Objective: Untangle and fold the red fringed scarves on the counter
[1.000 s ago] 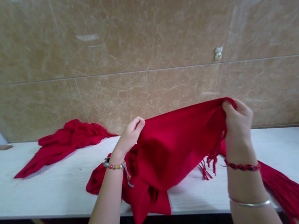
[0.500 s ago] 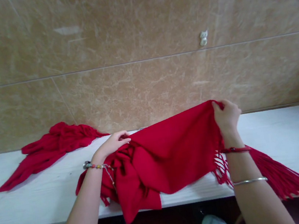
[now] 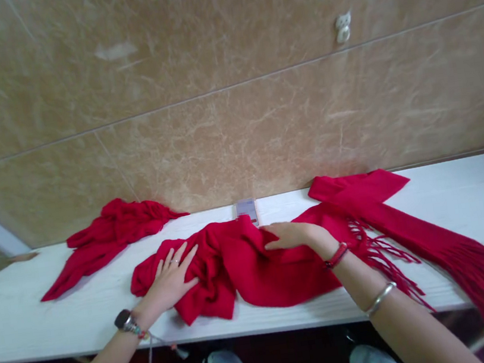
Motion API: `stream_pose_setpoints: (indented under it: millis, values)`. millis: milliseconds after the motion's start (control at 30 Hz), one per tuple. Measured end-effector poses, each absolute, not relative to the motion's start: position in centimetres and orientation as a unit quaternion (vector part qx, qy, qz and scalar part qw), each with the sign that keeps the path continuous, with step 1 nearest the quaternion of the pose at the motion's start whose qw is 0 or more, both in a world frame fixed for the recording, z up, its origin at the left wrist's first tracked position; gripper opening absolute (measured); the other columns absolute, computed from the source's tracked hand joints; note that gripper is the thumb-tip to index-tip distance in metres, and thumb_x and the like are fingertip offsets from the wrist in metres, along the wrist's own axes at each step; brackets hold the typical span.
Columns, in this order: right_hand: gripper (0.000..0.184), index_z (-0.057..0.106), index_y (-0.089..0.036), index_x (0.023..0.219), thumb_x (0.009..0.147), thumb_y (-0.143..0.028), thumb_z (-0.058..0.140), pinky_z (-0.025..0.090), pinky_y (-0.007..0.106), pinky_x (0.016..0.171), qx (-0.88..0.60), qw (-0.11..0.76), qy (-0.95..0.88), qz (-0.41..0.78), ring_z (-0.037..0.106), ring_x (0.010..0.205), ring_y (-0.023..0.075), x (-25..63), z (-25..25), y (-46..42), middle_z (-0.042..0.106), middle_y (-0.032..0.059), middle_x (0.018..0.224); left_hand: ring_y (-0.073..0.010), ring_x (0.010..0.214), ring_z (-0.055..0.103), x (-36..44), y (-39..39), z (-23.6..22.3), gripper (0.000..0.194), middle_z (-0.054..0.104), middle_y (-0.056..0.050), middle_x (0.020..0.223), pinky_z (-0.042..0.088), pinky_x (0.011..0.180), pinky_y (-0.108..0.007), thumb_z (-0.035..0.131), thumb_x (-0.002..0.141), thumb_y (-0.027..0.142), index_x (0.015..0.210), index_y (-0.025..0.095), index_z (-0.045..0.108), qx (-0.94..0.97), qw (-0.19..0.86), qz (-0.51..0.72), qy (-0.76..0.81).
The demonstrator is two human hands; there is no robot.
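Observation:
A crumpled red scarf [image 3: 274,279] lies across the middle of the white table, its fringe spread toward the right. My left hand [image 3: 170,281] rests on its bunched left part, fingers spread, a ring on one of them. On the middle of the same scarf lies my right hand [image 3: 292,234], with its fingers stretched toward the left and the fingertips partly against the cloth. A folded red scarf [image 3: 405,221] sits to the right, overlapping the middle one's fringed end; its own long fringe hangs over the front edge.
Another rumpled red cloth [image 3: 112,233] lies at the back left by the tiled wall [image 3: 201,145]. A flat rectangular thing, perhaps a phone [image 3: 246,209], stands or lies behind the middle scarf. The white table [image 3: 31,319] ends just before my knees. A small cat figure [image 3: 343,28] is on the wall.
My right hand has let go of the scarf's raised end and moved left onto its middle. The lifted cloth has come down, uncovering the folded scarf. My left hand's fingers have spread.

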State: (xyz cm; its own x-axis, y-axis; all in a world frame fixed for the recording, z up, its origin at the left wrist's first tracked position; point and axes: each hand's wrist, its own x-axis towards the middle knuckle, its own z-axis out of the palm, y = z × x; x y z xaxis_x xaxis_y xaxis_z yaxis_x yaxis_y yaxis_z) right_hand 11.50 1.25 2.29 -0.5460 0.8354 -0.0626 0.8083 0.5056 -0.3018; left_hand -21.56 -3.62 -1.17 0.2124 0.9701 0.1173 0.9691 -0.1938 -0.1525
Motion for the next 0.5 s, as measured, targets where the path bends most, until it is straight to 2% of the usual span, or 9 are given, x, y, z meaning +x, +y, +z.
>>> stream_pose_setpoints:
  millis: [67, 133, 267, 333, 433, 500]
  values:
    - [0.062, 0.035, -0.021, 0.134, 0.08, -0.049, 0.047, 0.032, 0.05, 0.097, -0.502, -0.001, -0.851, 0.155, 0.029, 0.127, 0.0312, 10.9, 0.2, 1.2, 0.034, 0.0106, 0.14, -0.0345, 0.131, 0.017, -26.4, -2.0, -0.8, 0.06, 0.017, -0.006, 0.146, 0.025, 0.1, -0.051, 0.045, 0.079, 0.031, 0.136, 0.024, 0.031, -0.741, 0.122, 0.027, -0.66]
    - [0.065, 0.027, -0.02, 0.138, 0.083, -0.053, 0.038, 0.025, 0.057, 0.099, -0.518, -0.001, -0.843, 0.145, 0.019, 0.131, 0.0322, 10.6, -1.7, 1.5, 0.023, 0.0099, 0.145, -0.0366, 0.129, 0.022, -31.0, -1.0, 0.0, 0.052, 0.021, -0.006, 0.145, 0.028, 0.096, -0.056, 0.042, 0.077, 0.02, 0.13, 0.022, 0.042, -0.694, 0.135, 0.059, -0.704]
    - [0.06, 0.03, -0.02, 0.137, 0.086, -0.052, 0.031, 0.022, 0.055, 0.1, -0.486, 0.069, -0.867, 0.09, 0.021, 0.131, 0.0307, 10.3, -4.2, 2.6, 0.026, 0.0107, 0.144, -0.0359, 0.123, 0.032, -36.0, -0.7, 1.9, 0.048, 0.036, -0.008, 0.138, 0.029, 0.093, -0.058, 0.039, 0.071, 0.007, 0.113, 0.02, 0.057, -0.662, 0.153, 0.048, -0.732]
    - [0.056, 0.035, -0.023, 0.135, 0.087, -0.051, 0.029, 0.022, 0.055, 0.101, -0.471, 0.111, -0.872, 0.067, 0.024, 0.13, 0.0295, 10.1, -4.8, 2.9, 0.031, 0.0099, 0.142, -0.0338, 0.119, 0.038, -35.0, -0.8, 2.6, 0.038, 0.046, -0.01, 0.13, 0.029, 0.094, -0.057, 0.038, 0.071, 0.007, 0.098, 0.018, 0.063, -0.676, 0.182, 0.007, -0.714]
    - [0.052, 0.041, -0.023, 0.131, 0.088, -0.049, 0.03, 0.022, 0.05, 0.102, -0.456, 0.157, -0.874, 0.051, 0.029, 0.128, 0.0266, 9.9, -5.3, 3.1, 0.037, 0.0097, 0.139, -0.0275, 0.109, 0.047, -29.7, -0.7, 3.2, 0.025, 0.053, -0.011, 0.119, 0.033, 0.095, -0.047, 0.038, 0.073, 0.008, 0.077, 0.015, 0.061, -0.711, 0.222, -0.09, -0.661]
    - [0.051, 0.043, -0.022, 0.129, 0.088, -0.049, 0.031, 0.023, 0.047, 0.102, -0.453, 0.169, -0.874, 0.049, 0.032, 0.126, 0.0253, 10.0, -5.4, 3.1, 0.039, 0.0101, 0.137, -0.0232, 0.11, 0.047, -24.9, -0.5, 2.7, 0.027, 0.053, -0.012, 0.117, 0.033, 0.098, -0.04, 0.034, 0.078, 0.009, 0.088, 0.013, 0.059, -0.746, 0.213, -0.172, -0.608]
